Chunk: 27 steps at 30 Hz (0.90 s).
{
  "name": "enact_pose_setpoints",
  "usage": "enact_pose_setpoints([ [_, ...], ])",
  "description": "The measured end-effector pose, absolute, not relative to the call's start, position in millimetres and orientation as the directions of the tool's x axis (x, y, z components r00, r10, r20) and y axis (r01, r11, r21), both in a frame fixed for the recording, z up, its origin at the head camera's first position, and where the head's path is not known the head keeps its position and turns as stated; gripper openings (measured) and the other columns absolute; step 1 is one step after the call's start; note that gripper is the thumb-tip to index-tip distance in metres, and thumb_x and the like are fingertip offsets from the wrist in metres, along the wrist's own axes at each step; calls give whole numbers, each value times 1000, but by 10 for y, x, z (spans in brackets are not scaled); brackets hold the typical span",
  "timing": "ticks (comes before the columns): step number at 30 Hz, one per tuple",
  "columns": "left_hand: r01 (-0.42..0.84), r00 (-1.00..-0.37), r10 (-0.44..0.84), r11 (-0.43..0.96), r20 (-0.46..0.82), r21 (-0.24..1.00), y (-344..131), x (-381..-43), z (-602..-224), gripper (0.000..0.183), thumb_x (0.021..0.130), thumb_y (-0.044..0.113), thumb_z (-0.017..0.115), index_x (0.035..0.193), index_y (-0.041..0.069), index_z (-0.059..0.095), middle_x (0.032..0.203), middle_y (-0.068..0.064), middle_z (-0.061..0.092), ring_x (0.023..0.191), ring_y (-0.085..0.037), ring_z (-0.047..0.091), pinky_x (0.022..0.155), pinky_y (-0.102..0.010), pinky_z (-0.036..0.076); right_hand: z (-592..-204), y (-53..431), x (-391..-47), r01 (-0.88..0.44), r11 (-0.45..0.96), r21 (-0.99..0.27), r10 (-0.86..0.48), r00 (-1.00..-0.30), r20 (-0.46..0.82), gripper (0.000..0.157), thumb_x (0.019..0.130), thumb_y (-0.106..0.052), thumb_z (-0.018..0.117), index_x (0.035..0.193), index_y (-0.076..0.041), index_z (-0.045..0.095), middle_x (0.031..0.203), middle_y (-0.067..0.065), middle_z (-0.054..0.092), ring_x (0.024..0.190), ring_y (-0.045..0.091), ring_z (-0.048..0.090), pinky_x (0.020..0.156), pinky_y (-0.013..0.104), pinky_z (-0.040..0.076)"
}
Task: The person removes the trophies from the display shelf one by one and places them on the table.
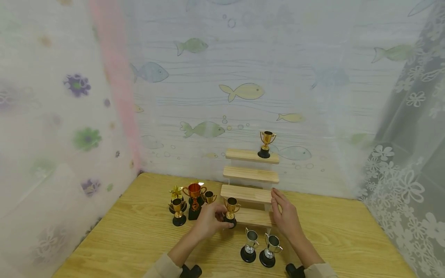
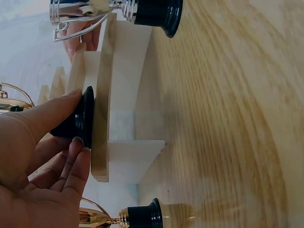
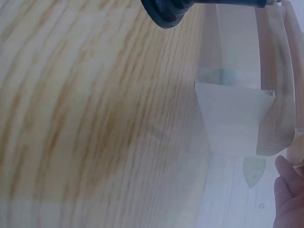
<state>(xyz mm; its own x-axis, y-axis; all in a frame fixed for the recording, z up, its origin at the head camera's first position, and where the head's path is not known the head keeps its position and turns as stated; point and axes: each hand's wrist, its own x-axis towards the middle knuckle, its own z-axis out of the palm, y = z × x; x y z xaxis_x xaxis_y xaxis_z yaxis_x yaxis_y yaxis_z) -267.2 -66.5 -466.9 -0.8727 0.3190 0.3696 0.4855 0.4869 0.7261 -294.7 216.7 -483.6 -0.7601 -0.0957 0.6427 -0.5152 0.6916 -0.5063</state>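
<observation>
A stepped wooden display stand (image 1: 246, 193) with white side supports stands on the table. My left hand (image 1: 208, 222) pinches the black base of a small gold trophy cup (image 1: 231, 206) at the left end of the lowest step. In the left wrist view that black base (image 2: 85, 116) stands upright against the step's top face, thumb on one side and fingers on the other. My right hand (image 1: 287, 218) touches the stand's right side, its fingers extended along the step ends. The right wrist view catches only some fingers (image 3: 289, 178) beside the stand.
Another gold trophy cup (image 1: 266, 139) stands on the top step. Two silver trophy cups (image 1: 251, 241) (image 1: 271, 247) stand in front of the stand. Left of it, several gold trophies cluster around a red-and-gold cup (image 1: 194, 191). A fish-patterned curtain (image 1: 243, 116) hangs behind the table (image 1: 146, 235).
</observation>
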Motion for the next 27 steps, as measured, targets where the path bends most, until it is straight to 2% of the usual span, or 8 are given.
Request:
enact_pose_setpoints([
  [3, 488, -871, 326, 482, 368, 728, -666, -2648, -4674, 32, 74, 10, 92, 100, -1, 76, 96, -4, 64, 74, -14, 57, 65, -23, 48, -4837, 2167, -2942, -513, 692, -508, -99, -764, 637, 36, 106, -7, 53, 134, 15, 58, 144, 27, 55, 131, 46, 53, 104, 58, 44],
  [13, 459, -879, 353, 445, 321, 769, -677, -2556, -4710, 28, 73, 10, 93, 94, 7, 76, 87, 3, 63, 72, -12, 58, 64, -23, 49, -4846, 2174, -2958, -511, 697, -502, -92, -759, 645, 35, 106, -7, 53, 133, 14, 59, 143, 26, 56, 130, 46, 55, 104, 59, 45],
  [19, 467, -867, 390, 427, 308, 774, -695, -2492, -4738, 26, 72, 10, 94, 89, 8, 74, 83, 2, 61, 71, -13, 57, 63, -22, 47, -4853, 2174, -2965, -519, 697, -494, -96, -751, 654, 35, 105, -7, 54, 133, 14, 60, 142, 27, 56, 130, 46, 55, 103, 58, 45],
  [27, 428, -869, 438, 433, 230, 793, -718, -2458, -4790, 26, 71, 8, 93, 86, 9, 71, 79, 1, 60, 70, -12, 55, 61, -23, 46, -4840, 2172, -2953, -519, 692, -502, -100, -758, 645, 36, 106, -8, 53, 133, 14, 59, 144, 26, 56, 130, 46, 54, 104, 59, 44],
])
